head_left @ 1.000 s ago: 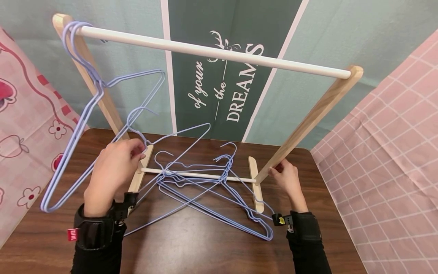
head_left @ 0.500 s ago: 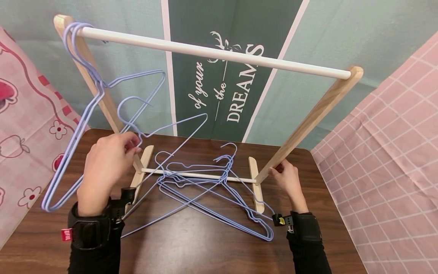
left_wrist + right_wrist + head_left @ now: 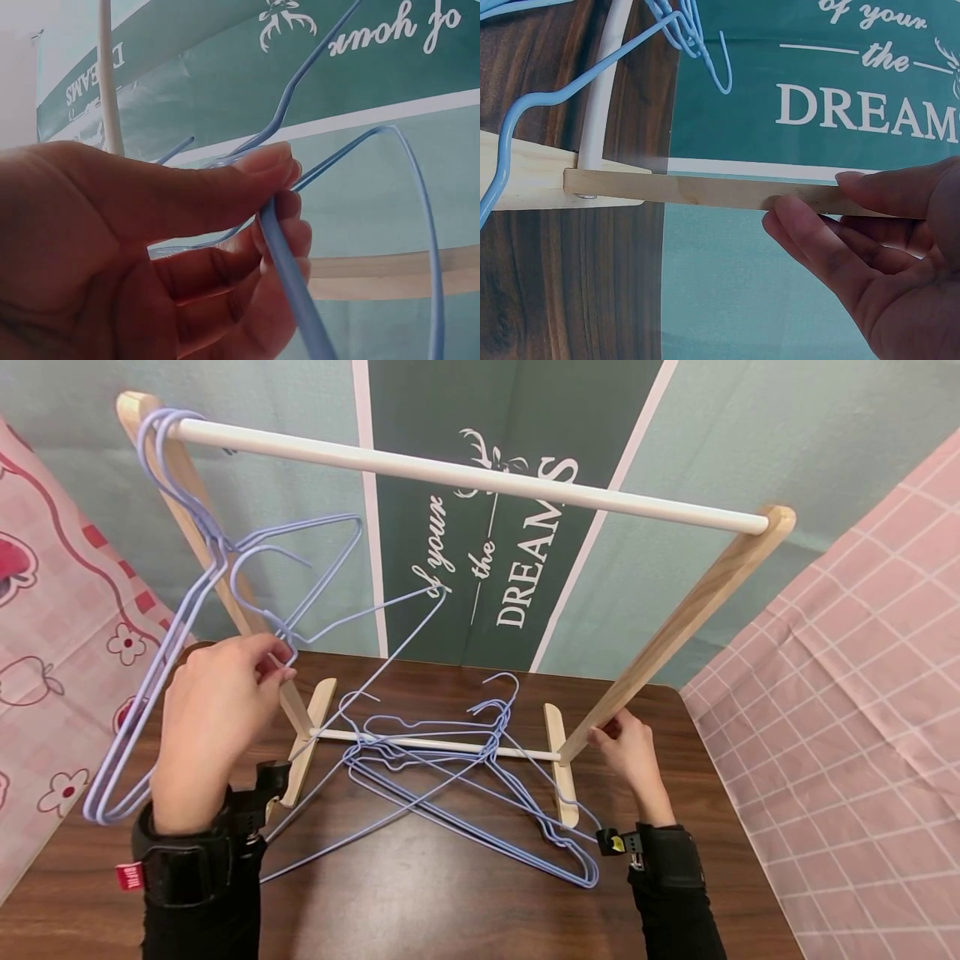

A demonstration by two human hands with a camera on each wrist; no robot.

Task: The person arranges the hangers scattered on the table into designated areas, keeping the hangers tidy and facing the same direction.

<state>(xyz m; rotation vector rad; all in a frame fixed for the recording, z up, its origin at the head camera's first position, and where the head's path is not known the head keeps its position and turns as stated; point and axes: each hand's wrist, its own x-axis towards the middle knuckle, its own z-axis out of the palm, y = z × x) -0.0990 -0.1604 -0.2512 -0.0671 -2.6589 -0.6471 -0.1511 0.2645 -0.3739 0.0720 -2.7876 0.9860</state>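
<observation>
While our left hand [image 3: 217, 702] pinches the raised hanger [image 3: 341, 627] at its neck below the rail [image 3: 457, 472], our right hand [image 3: 626, 747] grips the rack's post [image 3: 675, 627]; we should keep the hook upright, clear of the hangers already hung [image 3: 176, 602].

We face a pale teal backdrop [image 3: 787, 435] with a dark green banner [image 3: 480, 527] down its middle, lettered in white with "of your the DREAMS" and a small deer head. Pink checked cloth [image 3: 847, 718] hangs at our right, pink flowered cloth [image 3: 52, 635] at our left. Below lies a dark wooden worktop [image 3: 420, 902].
</observation>
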